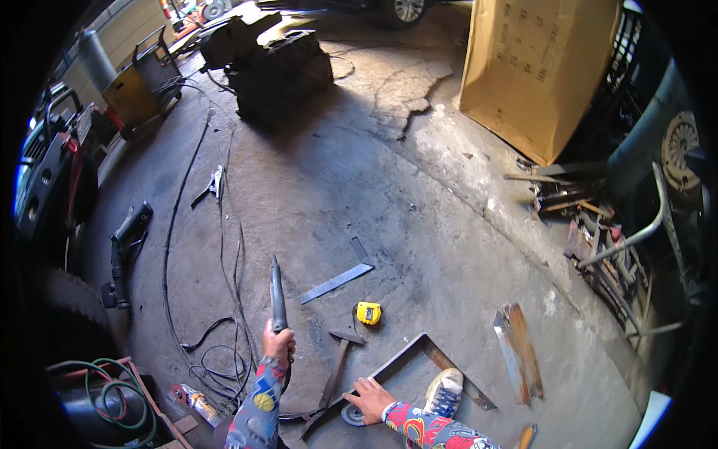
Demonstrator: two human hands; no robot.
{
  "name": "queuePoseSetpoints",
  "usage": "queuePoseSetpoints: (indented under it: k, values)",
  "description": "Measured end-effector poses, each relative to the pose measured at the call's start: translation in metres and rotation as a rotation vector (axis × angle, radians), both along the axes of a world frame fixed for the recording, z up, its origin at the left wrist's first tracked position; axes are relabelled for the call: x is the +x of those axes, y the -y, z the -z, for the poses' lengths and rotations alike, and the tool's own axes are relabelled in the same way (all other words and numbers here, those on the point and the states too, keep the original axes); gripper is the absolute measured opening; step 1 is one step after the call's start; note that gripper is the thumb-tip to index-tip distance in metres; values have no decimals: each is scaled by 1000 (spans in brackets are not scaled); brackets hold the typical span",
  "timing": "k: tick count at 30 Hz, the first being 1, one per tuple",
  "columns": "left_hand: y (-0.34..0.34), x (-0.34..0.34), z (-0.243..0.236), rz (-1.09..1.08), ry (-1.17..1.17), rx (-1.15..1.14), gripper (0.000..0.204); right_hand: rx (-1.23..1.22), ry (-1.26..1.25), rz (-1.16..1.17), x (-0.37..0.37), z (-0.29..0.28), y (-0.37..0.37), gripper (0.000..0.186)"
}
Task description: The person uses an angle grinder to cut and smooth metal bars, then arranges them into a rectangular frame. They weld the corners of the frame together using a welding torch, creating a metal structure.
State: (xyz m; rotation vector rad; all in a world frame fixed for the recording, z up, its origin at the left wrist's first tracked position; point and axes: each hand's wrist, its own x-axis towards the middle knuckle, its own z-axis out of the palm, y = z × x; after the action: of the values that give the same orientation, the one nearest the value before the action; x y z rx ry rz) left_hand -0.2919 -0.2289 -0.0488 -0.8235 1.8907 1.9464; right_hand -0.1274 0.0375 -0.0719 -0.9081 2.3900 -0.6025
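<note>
A dark welding torch (278,298) points away from me, its handle wrapped in my left hand (278,344). Below that hand its cable runs down along my sleeve. My right hand (368,401) rests with fingers spread on one arm of an L-shaped metal angle frame (400,361) lying on the floor. A grey round disc (352,414) lies beside that hand, partly covered. Between my hands, a hammer (338,367) lies with its head away from me. Beyond it are a yellow tape measure (368,313) and a metal try square (336,283).
A sneaker (446,391) stands at the frame. Cables (170,254) trail along the left, near a black tool (123,251) and clamp (217,183). A welding machine (138,93), dark block (280,71), large carton (535,71), scrap metal (609,254) and rusty plates (517,352) stand or lie around.
</note>
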Motion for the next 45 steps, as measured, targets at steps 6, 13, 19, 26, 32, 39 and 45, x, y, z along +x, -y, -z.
queuePoseSetpoints:
  k: [6, 13, 19, 26, 32, 39, 45]
  values:
    - [-21, 24, -126, 305, -201, 420, 60, 118, 72, 51, -4, 8, 12, 67]
    - [-95, -2, -183, 590, -303, -148, 85, 54, 159, 145, -9, 7, 18, 66]
    - [-139, 53, -154, 996, 160, -240, 57, 72, 96, 168, 6, 29, 25, 71]
    - [-173, 95, -104, 1260, 67, -465, 54, -445, 236, 607, 26, 96, 46, 50]
    - [-194, 79, -80, 1374, 82, -584, 53, -11, 168, 297, 15, 43, 13, 51]
    - [-199, 82, -72, 1320, 63, -680, 57, -13, 183, 311, 8, 23, -8, 52]
    - [-200, 80, -65, 1322, 44, -691, 58, -22, 187, 318, 12, 24, -8, 52]
